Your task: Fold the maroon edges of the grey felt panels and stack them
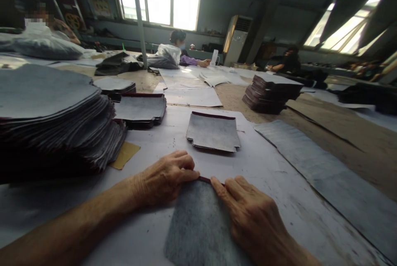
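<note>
A grey-backed leather piece (200, 224) lies in front of me on white paper, its far edge turned over into a narrow dark red strip. My left hand (167, 175) is closed at the left end of that strip, thumb and fingertips gripping the fold. On the strip's right part, my right hand (248, 204) presses down with its index finger, the other fingers curled beside it and closed on the edge. Just beyond my hands rests a smaller stack of similar pieces (213, 131), grey side up, with a dark red folded far edge.
At left stands a tall stack of grey-backed pieces (46, 92), with a yellowish scrap (125, 155) by its base. Behind it sits a lower stack (141, 107). Another stack (273, 92) and a long grey strip (325, 183) are at right. Co-workers sit across the table.
</note>
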### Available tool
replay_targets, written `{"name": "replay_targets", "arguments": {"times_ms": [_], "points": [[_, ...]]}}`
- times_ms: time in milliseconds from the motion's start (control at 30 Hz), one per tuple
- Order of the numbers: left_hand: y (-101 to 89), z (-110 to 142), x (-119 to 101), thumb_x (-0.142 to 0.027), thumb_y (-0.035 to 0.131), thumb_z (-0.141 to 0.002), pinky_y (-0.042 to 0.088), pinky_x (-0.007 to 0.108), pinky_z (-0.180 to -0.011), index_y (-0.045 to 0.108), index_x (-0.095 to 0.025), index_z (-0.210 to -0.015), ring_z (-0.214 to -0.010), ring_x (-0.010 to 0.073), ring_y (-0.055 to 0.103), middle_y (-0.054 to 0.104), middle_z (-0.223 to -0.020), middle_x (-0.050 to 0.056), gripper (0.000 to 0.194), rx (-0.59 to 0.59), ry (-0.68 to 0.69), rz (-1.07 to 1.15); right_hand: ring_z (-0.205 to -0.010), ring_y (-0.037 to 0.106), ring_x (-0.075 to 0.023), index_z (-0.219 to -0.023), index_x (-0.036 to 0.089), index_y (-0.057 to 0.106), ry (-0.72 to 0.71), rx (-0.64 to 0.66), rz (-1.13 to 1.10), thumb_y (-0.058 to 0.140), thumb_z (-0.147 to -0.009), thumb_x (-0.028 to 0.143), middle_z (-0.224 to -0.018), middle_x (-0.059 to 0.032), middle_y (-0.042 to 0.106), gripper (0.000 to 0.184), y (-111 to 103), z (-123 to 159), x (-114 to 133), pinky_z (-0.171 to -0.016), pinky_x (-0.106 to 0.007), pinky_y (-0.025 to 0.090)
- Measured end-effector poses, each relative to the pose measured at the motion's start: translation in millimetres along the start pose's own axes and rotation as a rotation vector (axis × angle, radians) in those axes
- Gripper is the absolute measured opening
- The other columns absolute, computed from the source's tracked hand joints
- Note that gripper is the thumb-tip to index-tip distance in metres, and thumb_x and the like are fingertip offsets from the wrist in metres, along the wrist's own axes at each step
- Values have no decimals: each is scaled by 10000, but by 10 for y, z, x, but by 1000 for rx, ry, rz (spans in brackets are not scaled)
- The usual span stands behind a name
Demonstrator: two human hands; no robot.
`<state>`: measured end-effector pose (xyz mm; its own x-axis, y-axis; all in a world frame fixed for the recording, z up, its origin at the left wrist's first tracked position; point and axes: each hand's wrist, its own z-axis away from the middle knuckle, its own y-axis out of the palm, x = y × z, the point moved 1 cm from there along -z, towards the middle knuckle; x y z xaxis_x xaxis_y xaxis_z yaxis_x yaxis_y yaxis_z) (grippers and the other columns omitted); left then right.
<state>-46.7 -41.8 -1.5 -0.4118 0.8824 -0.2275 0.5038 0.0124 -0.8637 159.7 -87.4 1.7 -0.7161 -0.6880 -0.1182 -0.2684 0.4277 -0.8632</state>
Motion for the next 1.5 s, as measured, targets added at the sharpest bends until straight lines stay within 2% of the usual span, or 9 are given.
{"name": "replay_targets", "arguments": {"times_ms": [200, 300, 567, 667, 767, 867, 967, 1133, 1500], "points": [[16, -18, -46, -26, 415, -801, 423, 339, -741, 585, -110, -927, -797, 175, 454, 547, -851, 70, 228, 57, 40, -100, -677, 518, -183, -959, 98, 609, -83, 102, 81, 378, -631, -48, -781, -74, 598, 427, -35, -116, 29, -582, -288, 456], [6, -23, -69, -42, 415, -804, 415, 341, -726, 582, -109, -909, -784, 178, 449, 548, -842, 70, 208, 56, 47, -106, -662, 504, -202, -831, 108, 625, -89, 54, 155, 402, -633, -30, -749, -92, 587, 328, -41, -218, 75, -559, -309, 437], [-29, -34, -15, -33, 459, -756, 420, 349, -702, 610, -113, -936, -762, 179, 472, 567, -822, 71, 249, 40, 42, -50, -662, 447, -180, -775, 100, 609, -58, -9, -260, 352, -726, -13, -727, -90, 536, 285, 171, -251, 60, -566, -293, 413], [-125, -9, 53, -12, 439, -770, 443, 305, -704, 615, -145, -986, -771, 151, 512, 587, -846, 63, 309, -89, -44, 90, -681, 445, -183, -795, 87, 606, -60, -16, -330, 339, -761, -3, -747, -103, 532, 283, 187, -233, 22, -577, -303, 418], [-227, 43, 15, -28, 440, -799, 447, 262, -666, 631, -158, -961, -730, 122, 535, 602, -806, 45, 281, -224, -152, 175, -693, 446, -184, -797, 91, 602, -52, 4, -381, 339, -772, -1, -758, -103, 529, 280, 198, -242, 3, -598, -319, 426], [-237, 100, -151, -73, 468, -805, 436, 301, -702, 635, -164, -945, -747, 141, 540, 617, -825, 41, 236, -74, -213, 131, -721, 450, -193, -849, 92, 605, -24, 2, -445, 352, -772, 10, -771, -102, 522, 276, 220, -245, -18, -618, -335, 437], [-191, 150, -306, -94, 431, -828, 420, 340, -737, 615, -156, -983, -790, 167, 522, 609, -872, 53, 248, 60, -249, 64, -759, 460, -197, -1002, 71, 585, -11, 41, -480, 359, -774, 20, -813, -108, 507, 326, 246, -238, -48, -643, -342, 457], [-147, 196, -336, -97, 394, -836, 409, 353, -757, 585, -139, -1020, -819, 184, 499, 592, -891, 65, 268, 81, -245, 23, -742, 472, -170, -1188, 127, 514, 5, 136, -460, 335, -789, 29, -831, -81, 468, 449, 274, -244, -82, -646, -328, 472], [-140, 182, -334, -71, 436, -751, 413, 359, -729, 556, -135, -1053, -782, 193, 491, 577, -835, 73, 331, 62, -225, -3, -691, 462, -167, -1235, 160, 494, -18, 184, -366, 321, -794, 43, -802, -72, 440, 488, 295, -244, -46, -588, -338, 468]]}}
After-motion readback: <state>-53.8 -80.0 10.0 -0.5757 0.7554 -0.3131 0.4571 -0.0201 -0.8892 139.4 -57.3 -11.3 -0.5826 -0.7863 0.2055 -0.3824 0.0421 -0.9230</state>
